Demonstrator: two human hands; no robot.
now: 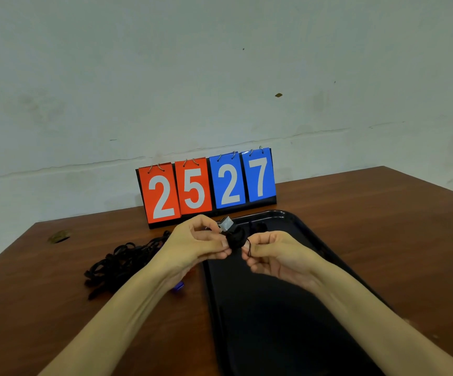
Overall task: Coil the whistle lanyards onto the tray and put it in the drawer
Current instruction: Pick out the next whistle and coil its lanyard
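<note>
Whistle: we see one grey whistle [226, 223] held in the air above the far end of the tray, just beside the fingers of the left hand.
Coiled lanyard: a small black bundle of cord [235, 239] hangs under the whistle, between the two hands; a thin loose end falls down by the right fingers.
Left hand: the left hand [200, 240] has its grip pressed together, pinching the coiled lanyard from the left side, thumb against fingertips.
Right hand: the right hand [271, 253] has its grip closed too, pinching the thin end of the cord from the right side.
Tray: one black tray [296, 221] lies on the bench under the hands and both forearms. At its far end we see some small dark thing [259, 226], but it is too dark to tell what it is. The rest of the visible tray surface is bare.
Loose lanyards: one tangled heap of black lanyards [122, 263] lies on the bench, left of the tray and apart from it, partly hidden by the left forearm. We cannot count the cords in it.
Blue thing: one small blue object [178, 286] shows under the left forearm, near the tray edge.
Scoreboard: one flip scoreboard [206, 185] stands behind the tray, by the wall [219, 77], with two red cards, 2 and 5, and two blue cards, 2 and 7.
Bench: a brown wooden bench [382, 213] carries everything.
</note>
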